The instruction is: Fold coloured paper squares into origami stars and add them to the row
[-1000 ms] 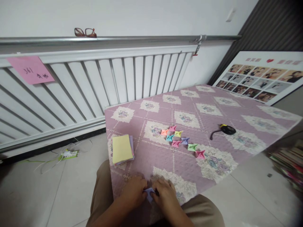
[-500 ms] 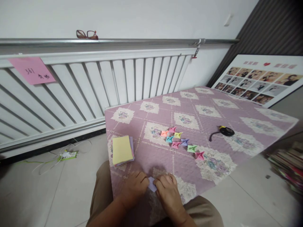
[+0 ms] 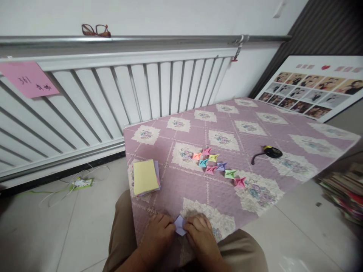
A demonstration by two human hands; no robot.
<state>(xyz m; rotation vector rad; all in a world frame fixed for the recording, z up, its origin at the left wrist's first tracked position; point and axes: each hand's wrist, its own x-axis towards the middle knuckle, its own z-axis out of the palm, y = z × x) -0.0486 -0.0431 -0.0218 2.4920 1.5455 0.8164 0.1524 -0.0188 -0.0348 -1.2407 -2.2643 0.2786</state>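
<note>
A small folded piece of lavender origami paper [image 3: 180, 225] lies at the near edge of the table, pinched from both sides. My left hand [image 3: 161, 231] closes its fingers on the left corner. On the right corner, the fingers of my right hand [image 3: 200, 231] are closed likewise. Beyond my left hand sits a stack of coloured paper [image 3: 145, 177], yellow on top. Several small folded paper pieces in pink, orange, yellow, blue and green stand in a slanting cluster farther off, among them a green piece [image 3: 230, 173] and a pink piece [image 3: 239, 183].
A floral purple cloth [image 3: 176, 181] covers the table. A black object with a curved cord or handle [image 3: 272, 152] lies to the right. Behind stands a white radiator [image 3: 164, 87]; glasses [image 3: 95, 31] rest on its pipe. A photo board [image 3: 309, 88] leans at the far right.
The view has tilted slightly. My fingers have shifted outward along the lavender paper, so more of it shows as a diamond between my hands.
</note>
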